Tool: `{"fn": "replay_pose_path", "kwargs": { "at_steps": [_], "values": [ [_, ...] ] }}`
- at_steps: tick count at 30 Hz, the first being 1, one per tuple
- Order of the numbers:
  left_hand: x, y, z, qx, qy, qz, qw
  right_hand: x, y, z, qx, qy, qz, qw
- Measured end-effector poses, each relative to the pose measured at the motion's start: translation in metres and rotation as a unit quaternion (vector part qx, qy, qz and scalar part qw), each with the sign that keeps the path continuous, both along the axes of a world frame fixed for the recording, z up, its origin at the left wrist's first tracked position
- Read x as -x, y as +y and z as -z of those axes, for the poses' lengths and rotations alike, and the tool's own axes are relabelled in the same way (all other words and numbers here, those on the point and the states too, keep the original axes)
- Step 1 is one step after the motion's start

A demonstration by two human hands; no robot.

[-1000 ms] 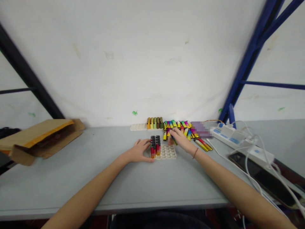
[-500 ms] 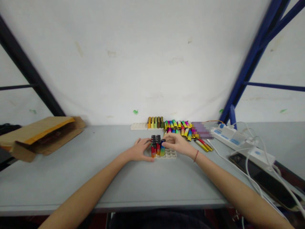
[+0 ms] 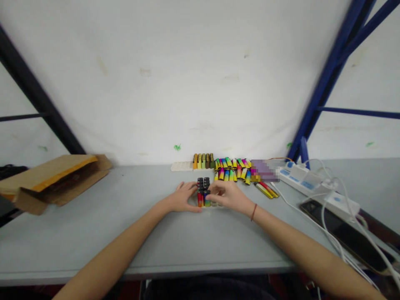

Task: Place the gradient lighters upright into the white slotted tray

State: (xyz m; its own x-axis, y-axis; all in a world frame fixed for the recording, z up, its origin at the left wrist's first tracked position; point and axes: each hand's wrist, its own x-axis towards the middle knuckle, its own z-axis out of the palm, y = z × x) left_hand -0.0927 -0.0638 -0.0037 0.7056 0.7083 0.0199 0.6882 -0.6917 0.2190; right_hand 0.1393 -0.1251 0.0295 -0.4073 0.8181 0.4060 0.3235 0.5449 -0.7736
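A white holed tray (image 3: 215, 204) lies on the grey table (image 3: 125, 233) in front of me, with several upright lighters (image 3: 202, 188) standing at its left end. My left hand (image 3: 183, 197) rests flat against the tray's left side, fingers spread. My right hand (image 3: 227, 196) lies over the tray and pinches a multicoloured lighter (image 3: 207, 198) that stands upright beside the others. Behind the tray lies a pile of loose multicoloured lighters (image 3: 233, 171).
A second white tray (image 3: 181, 166) with a row of yellow-green lighters (image 3: 203, 160) sits by the wall. An open cardboard box (image 3: 53, 179) lies far left. Power strips (image 3: 300, 177), white cables and a black phone (image 3: 343, 233) crowd the right side. Blue and black frame posts flank the table.
My right hand picked a lighter from the loose pile, carried it left and down to the tray and set it upright beside the standing ones. My left hand stayed put.
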Motion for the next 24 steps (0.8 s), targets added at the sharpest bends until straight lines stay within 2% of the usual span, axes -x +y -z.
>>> {"fn": "replay_pose_path", "kwargs": {
  "at_steps": [3,9,13,15,16,18,20,22,24],
  "values": [
    [0.000,0.000,0.000,-0.002,-0.002,-0.002,1.000,0.001,-0.003,-0.002,-0.026,-0.028,-0.004,0.999],
    [-0.001,-0.002,-0.002,-0.004,0.002,-0.004,1.000,-0.009,0.003,-0.006,-0.080,-0.147,0.019,0.986],
    [-0.001,-0.002,-0.004,-0.001,0.014,-0.009,1.000,-0.025,0.010,-0.016,-0.068,-0.192,0.017,0.979],
    [-0.001,-0.001,-0.003,0.000,0.019,-0.010,1.000,-0.041,0.014,-0.023,-0.060,-0.207,0.047,0.975],
    [-0.001,-0.001,-0.003,0.000,0.021,-0.010,1.000,-0.052,0.016,-0.027,-0.064,-0.224,0.095,0.968],
    [0.000,0.000,-0.002,-0.001,0.024,-0.008,1.000,-0.075,0.020,-0.033,-0.046,-0.287,0.226,0.930],
    [0.000,0.001,0.000,-0.006,0.027,-0.008,1.000,-0.096,0.022,-0.038,0.029,-0.390,0.328,0.860],
    [0.001,0.002,0.002,-0.012,0.032,-0.009,0.999,-0.111,0.023,-0.041,0.085,-0.474,0.355,0.801],
    [0.002,0.004,0.004,-0.017,0.036,-0.009,0.999,-0.117,0.025,-0.041,0.128,-0.521,0.348,0.769]
  ]
}}
